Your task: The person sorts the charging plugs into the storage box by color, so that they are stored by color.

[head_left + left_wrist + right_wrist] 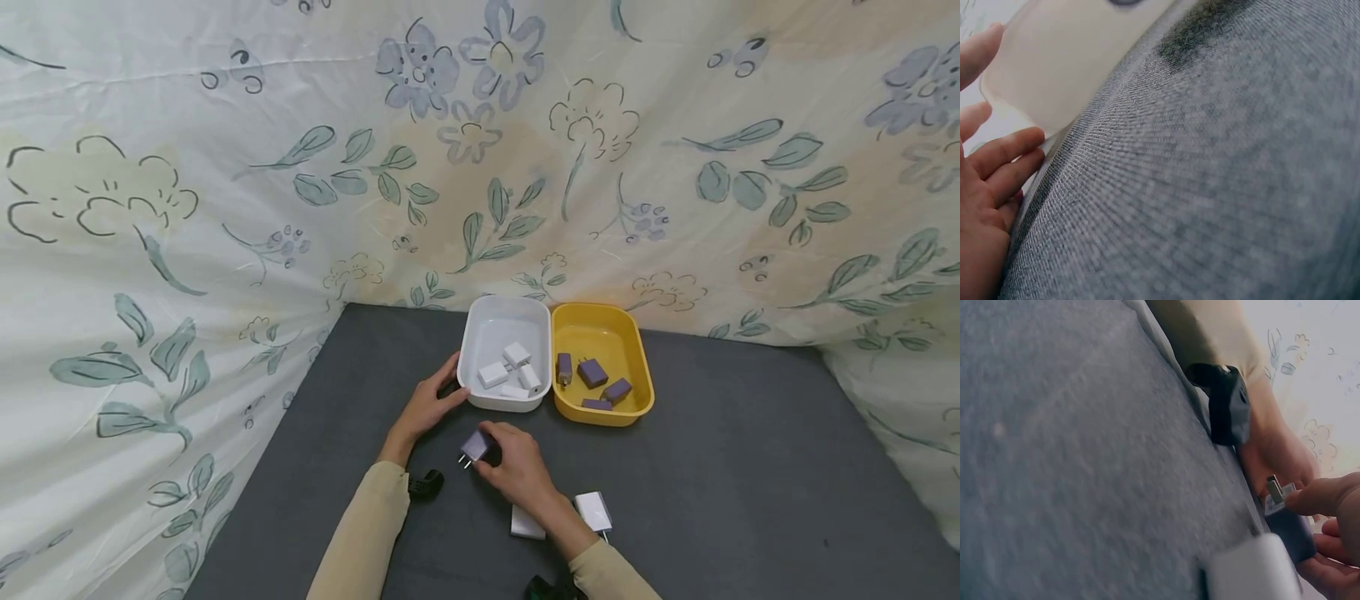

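In head view only, yellow bin (598,340); right grip (522,468) pinches charger (475,446), left grip (423,408) relaxed

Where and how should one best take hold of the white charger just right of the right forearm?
Probably pinch the white charger by opposite sides of its blocky body, coming from above and its right: the prongs stick out at its near end, and the right forearm is close on its left.

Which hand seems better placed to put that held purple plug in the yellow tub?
Likely the right hand: it holds the purple plug, while the left hand is at the white tub.
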Available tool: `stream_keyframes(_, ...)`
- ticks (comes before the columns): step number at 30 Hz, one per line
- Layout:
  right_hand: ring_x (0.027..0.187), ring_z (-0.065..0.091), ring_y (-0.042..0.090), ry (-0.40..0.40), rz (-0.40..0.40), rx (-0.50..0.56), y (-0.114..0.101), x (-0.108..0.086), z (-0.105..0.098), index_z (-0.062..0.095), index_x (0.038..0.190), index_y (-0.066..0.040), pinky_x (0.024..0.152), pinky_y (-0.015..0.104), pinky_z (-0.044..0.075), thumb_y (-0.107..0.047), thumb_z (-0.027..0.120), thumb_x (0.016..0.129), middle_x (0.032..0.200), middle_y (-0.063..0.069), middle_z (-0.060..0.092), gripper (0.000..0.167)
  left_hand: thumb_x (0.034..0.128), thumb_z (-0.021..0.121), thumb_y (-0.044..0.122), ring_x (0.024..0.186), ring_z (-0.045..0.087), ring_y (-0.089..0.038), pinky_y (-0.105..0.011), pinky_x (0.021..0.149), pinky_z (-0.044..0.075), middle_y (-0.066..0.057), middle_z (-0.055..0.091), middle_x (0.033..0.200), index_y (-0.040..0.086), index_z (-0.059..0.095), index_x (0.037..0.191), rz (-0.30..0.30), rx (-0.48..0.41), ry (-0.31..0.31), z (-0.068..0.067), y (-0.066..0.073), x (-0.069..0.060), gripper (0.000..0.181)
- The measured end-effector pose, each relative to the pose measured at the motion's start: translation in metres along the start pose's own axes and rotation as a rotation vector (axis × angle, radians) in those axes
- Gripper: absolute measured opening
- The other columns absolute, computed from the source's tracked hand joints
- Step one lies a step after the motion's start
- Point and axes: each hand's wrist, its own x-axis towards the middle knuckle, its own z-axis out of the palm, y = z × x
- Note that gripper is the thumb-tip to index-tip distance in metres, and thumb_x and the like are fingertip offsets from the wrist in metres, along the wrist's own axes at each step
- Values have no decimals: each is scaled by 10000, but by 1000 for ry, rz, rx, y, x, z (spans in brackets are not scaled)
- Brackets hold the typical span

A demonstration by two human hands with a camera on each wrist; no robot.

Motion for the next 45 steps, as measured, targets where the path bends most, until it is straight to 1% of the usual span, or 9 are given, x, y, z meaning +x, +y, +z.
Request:
stream_keyframes(5,968,679,186,70,-4,8,6,1,-5,685,1159,-65,826,372,540,-165,878,679,1090,69,715,527,938,654,220,1413,399,-320,-568,1148,275,-181,500,1451,110,277,1546,-12,-14,10,0,-2,0,724)
stream_keyframes(9,972,679,191,92,1,11,7,1,-7,683,1155,-77,826,380,544,-170,886,675,1095,68,714,530,941,653,237,1415,400,-308,-560,1153,272,-172,496,1459,129,277,1549,-13,-21,7,0,-3,-1,723)
stream_keyframes(13,962,678,187,104,9,21,8,0,-7,682,1152,-83,824,385,544,-164,891,669,1086,63,715,532,946,645,223,1415,399,-311,-562,1151,273,-178,503,1451,119,269,1550,-8,-23,3,0,-3,-1,719)
stream_keyframes(17,926,681,172,133,-2,34,11,-1,-8,686,1141,-82,803,370,547,-157,900,657,1055,55,720,534,948,641,211,1417,393,-320,-569,1150,269,-188,500,1450,102,263,1550,-4,-20,-2,0,-2,-1,719)
stream_keyframes(22,901,689,175,171,9,94,16,-3,-11,686,1132,-57,772,351,571,-110,900,648,1032,68,719,532,955,633,232,1420,389,-314,-559,1152,274,-187,489,1460,107,257,1552,-7,-12,-21,-1,0,-1,717)
stream_keyframes(28,948,694,209,181,37,156,17,-3,-19,678,1143,-19,801,357,579,-66,890,658,1062,103,710,532,959,627,228,1417,395,-319,-561,1147,284,-187,497,1455,118,264,1551,-1,-1,-21,-1,2,0,703)
stream_keyframes(34,938,701,216,227,-3,150,17,-2,-28,689,1103,-22,789,367,581,-37,894,634,1040,107,716,511,956,631,220,1414,397,-319,-566,1147,278,-189,492,1457,103,266,1549,7,-10,-15,-1,3,0,706)
stream_keyframes(38,934,702,233,247,-22,152,19,-1,-35,687,1104,-6,788,368,580,-35,896,629,1027,134,713,519,956,630,207,1411,400,-332,-574,1143,279,-200,488,1457,100,267,1548,17,-13,-12,0,2,0,703)
stream_keyframes(45,941,703,255,269,6,136,29,0,-41,690,1121,-1,789,358,580,-48,898,636,1052,146,715,530,957,630,221,1419,391,-321,-569,1149,273,-190,484,1464,117,261,1552,-4,-23,-16,-1,1,0,708)
